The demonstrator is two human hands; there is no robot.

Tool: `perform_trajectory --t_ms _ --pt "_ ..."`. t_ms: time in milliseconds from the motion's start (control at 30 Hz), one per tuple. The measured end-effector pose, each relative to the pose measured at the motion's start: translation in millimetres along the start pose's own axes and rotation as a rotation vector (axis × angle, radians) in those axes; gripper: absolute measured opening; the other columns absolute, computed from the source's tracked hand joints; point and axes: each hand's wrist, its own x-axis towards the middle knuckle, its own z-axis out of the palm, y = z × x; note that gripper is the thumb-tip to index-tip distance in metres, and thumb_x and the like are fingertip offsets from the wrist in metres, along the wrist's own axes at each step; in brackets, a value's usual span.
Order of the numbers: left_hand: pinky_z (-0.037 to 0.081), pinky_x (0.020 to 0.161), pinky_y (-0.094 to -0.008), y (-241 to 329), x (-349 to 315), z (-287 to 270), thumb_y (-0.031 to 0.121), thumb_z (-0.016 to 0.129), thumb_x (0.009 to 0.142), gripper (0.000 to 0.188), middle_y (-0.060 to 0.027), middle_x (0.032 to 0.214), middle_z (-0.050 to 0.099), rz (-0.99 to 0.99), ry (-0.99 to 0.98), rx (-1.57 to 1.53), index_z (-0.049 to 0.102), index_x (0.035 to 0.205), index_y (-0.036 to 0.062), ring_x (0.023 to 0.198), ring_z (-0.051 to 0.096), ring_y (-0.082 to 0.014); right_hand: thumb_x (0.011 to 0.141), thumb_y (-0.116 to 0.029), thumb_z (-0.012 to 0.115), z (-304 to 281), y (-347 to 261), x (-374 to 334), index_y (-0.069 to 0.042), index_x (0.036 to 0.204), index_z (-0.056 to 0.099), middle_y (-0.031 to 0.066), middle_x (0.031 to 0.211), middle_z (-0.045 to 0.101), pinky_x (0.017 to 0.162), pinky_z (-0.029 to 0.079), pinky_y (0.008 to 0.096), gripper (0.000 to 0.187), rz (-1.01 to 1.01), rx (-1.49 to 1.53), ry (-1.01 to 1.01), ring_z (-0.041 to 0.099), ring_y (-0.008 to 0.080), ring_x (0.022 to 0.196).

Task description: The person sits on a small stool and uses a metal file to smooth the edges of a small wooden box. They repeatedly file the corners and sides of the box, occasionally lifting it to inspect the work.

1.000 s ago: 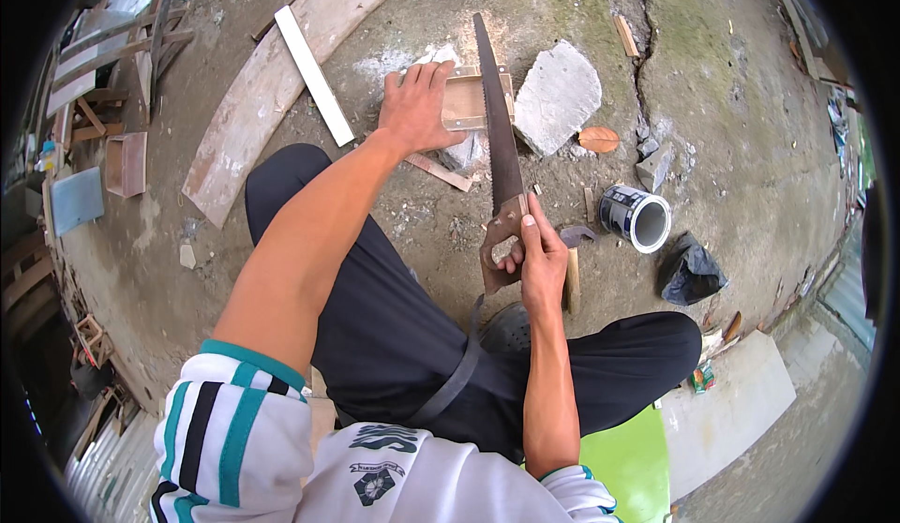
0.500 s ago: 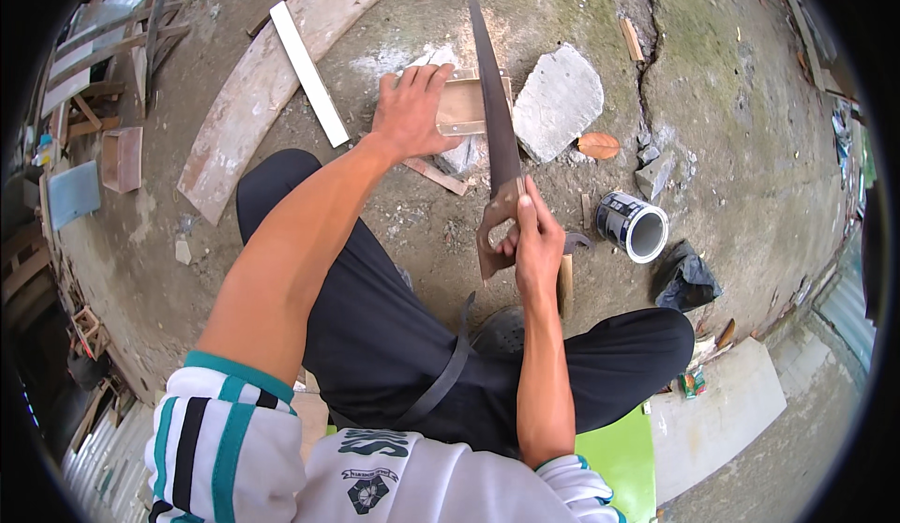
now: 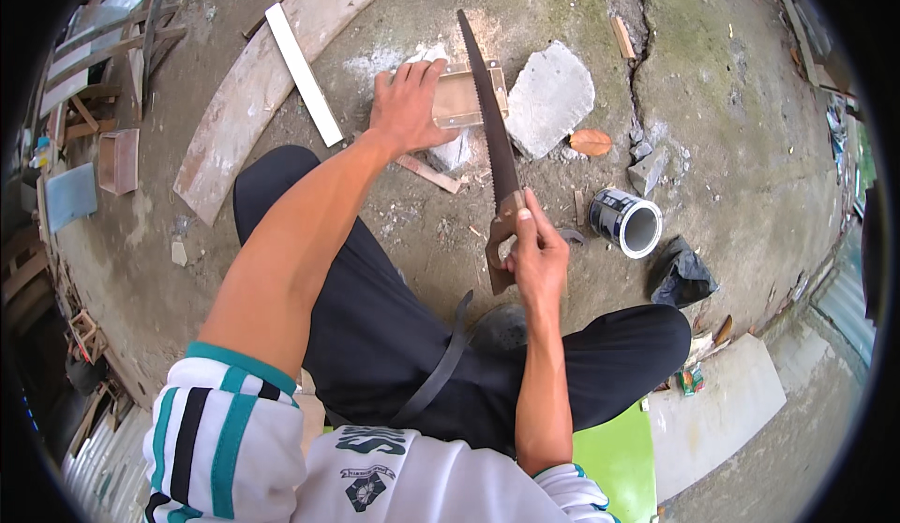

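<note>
My left hand [image 3: 405,106] grips the left end of a small, shallow wooden box [image 3: 457,97], fingers over its far side and thumb at the near side. The box rests on broken pieces of concrete low over the ground. In my right hand [image 3: 538,259] is a hand saw [image 3: 496,139], held by its wooden handle, forefinger stretched along it. The dark toothed blade points away from me and crosses the right part of the box. Whether its teeth cut into the wood I cannot tell.
Right of the box lies a concrete slab [image 3: 551,99] with a dry leaf [image 3: 590,141] beside it. A paint can [image 3: 626,223] and a black plastic bag [image 3: 683,273] are nearer me. A white strip [image 3: 304,75] lies across a long board [image 3: 220,139] at left.
My right hand has drawn the saw slightly back toward me, and the blade has turned so its teeth show more. My left hand stays on the box.
</note>
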Motion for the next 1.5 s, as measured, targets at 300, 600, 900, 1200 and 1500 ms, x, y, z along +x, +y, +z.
perform_trajectory --t_ms 300,600,900,1200,1500 --pt "0.037 0.104 -0.0515 -0.8 0.0 0.7 0.061 0.084 0.065 0.109 -0.0076 0.14 0.053 0.014 0.038 0.007 0.041 0.152 0.0113 0.134 0.048 -0.0259 0.106 -0.026 0.06 22.4 3.2 4.5 -0.009 0.144 0.063 -0.0014 0.069 0.057 0.055 0.043 0.0273 0.041 -0.058 -0.09 0.068 0.048 0.0058 0.06" --pt "0.037 0.105 -0.0528 0.3 -0.8 0.9 0.069 0.083 0.065 0.115 -0.0099 0.139 0.052 0.014 0.023 0.007 0.039 0.155 0.0123 0.131 0.049 -0.0271 0.107 -0.025 0.06 24.2 25.5 8.2 -0.007 0.146 0.06 -0.0044 0.072 0.056 0.052 0.039 0.0233 0.043 -0.261 -0.058 0.14 0.046 0.0032 0.059" --pt "0.021 0.114 -0.0688 4.3 18.4 -9.7 0.079 0.059 0.085 0.09 -0.0129 0.153 0.05 -0.093 -0.115 -0.16 0.049 0.153 0.02 0.146 0.04 -0.0299 0.108 -0.023 0.06 -20.9 14.1 -43.0 -0.001 0.145 0.059 -0.0047 0.075 0.054 0.051 0.035 0.0223 0.044 -0.124 0.069 0.155 0.044 0.0029 0.058" --pt "0.051 0.098 -0.0445 -2.6 56.0 -2.2 0.047 0.061 0.097 0.036 -0.0062 0.123 0.074 -0.119 0.034 -0.46 0.078 0.113 0.0201 0.109 0.071 -0.0317 0.107 -0.019 0.06 -39.7 24.1 -92.4 -0.002 0.145 0.059 -0.0022 0.076 0.057 0.049 0.039 0.0241 0.042 -0.092 0.162 0.192 0.047 0.0048 0.056" --pt "0.048 0.094 -0.0521 2.8 41.4 5.7 0.038 0.049 0.104 0.04 -0.0115 0.101 0.075 -0.07 0.139 -0.46 0.074 0.091 0.0093 0.099 0.069 -0.0349 0.107 -0.021 0.061 -15.3 34.2 -93.2 -0.001 0.148 0.056 -0.0033 0.075 0.056 0.05 0.037 0.0231 0.045 -0.134 0.171 0.115 0.044 0.0043 0.056"
